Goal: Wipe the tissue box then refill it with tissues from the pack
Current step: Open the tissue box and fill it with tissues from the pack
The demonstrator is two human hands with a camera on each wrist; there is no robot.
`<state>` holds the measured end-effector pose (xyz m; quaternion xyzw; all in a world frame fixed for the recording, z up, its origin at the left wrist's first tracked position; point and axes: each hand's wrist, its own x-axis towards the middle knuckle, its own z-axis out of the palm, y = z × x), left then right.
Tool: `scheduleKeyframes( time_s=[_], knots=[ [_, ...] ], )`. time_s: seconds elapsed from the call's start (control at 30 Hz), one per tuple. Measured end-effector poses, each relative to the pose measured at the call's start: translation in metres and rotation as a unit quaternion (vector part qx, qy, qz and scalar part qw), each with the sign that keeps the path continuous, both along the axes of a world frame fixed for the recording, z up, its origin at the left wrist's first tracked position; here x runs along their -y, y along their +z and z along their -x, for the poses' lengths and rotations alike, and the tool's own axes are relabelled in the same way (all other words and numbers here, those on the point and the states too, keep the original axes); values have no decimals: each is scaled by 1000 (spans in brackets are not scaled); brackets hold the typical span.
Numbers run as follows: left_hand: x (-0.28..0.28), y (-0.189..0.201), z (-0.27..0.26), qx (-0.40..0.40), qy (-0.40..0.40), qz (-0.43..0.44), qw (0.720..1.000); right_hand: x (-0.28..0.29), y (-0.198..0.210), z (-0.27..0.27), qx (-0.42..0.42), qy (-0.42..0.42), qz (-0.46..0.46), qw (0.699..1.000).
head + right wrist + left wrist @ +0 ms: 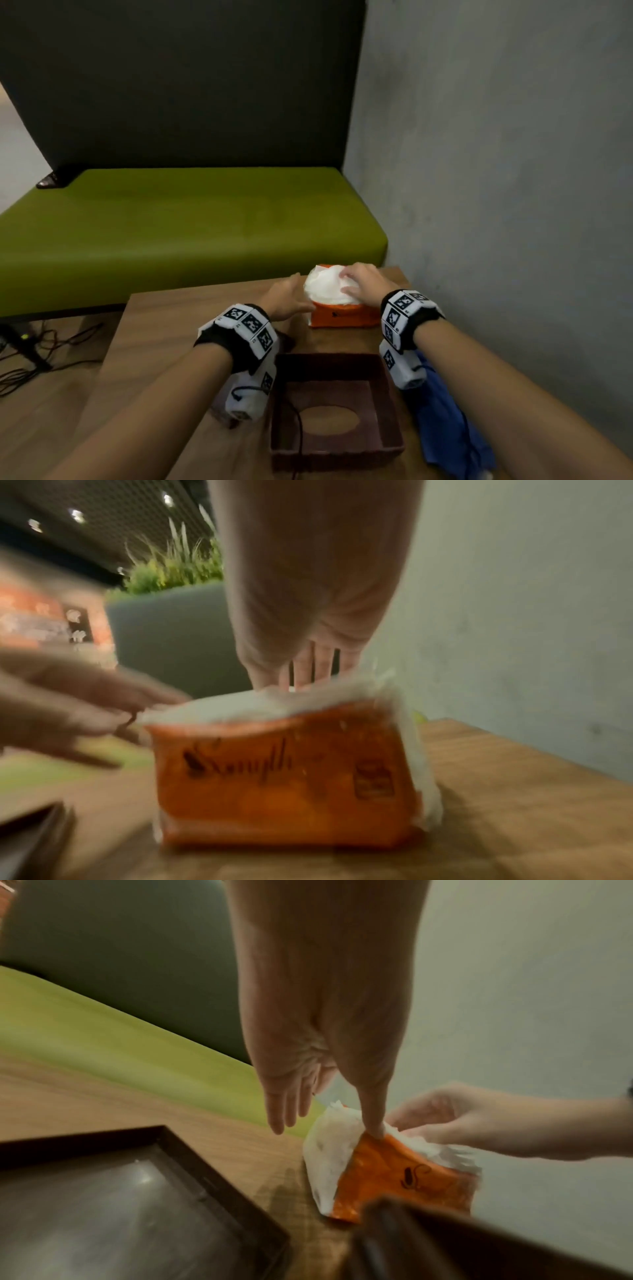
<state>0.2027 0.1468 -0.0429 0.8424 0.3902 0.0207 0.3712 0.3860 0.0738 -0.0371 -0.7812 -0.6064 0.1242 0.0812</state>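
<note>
An orange tissue pack (344,317) lies at the far side of the wooden table (191,325), its top torn wide and a mound of white tissues (323,287) bulging out. My right hand (346,282) lies over the tissues, its fingers curled round the stack with the thumb on the near side. My left hand (301,291) is at the pack's left end with straight fingers, and its thumb (375,1127) touches the wrapper's upper edge. The brown tissue box cover (387,394) lies upside down near me, its oval slot facing down.
A blue cloth (448,418) lies crumpled right of the box cover. A dark flat tray (120,1204) sits under my left wrist. A green bench (171,222) stands beyond the table, and a grey wall (513,171) is close on the right.
</note>
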Motion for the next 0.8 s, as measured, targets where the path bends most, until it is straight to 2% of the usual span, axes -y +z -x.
scheduleKeyframes(
  time_s=[0.1, 0.2, 0.37, 0.47, 0.7, 0.8],
  knots=[
    [-4, -3, -8, -2, -35, -25, 999, 1, -1, 7, -14, 21, 2, 1000],
    [-5, -8, -8, -2, -63, -29, 998, 3, 3, 11, 44, 65, 29, 997],
    [-7, -20, -5, 6, -50, -25, 998, 2, -4, 10, 100, 116, 83, 985],
    [-5, -24, -6, 21, -29, -25, 999, 4, -4, 15, 120, 136, 62, 981],
    [-5, -29, -4, 32, -22, -35, 999, 16, -10, 8, 1, 136, -59, 989],
    [-5, -31, -4, 30, -22, -41, 998, 21, -14, 6, -2, 114, -77, 990]
  ],
)
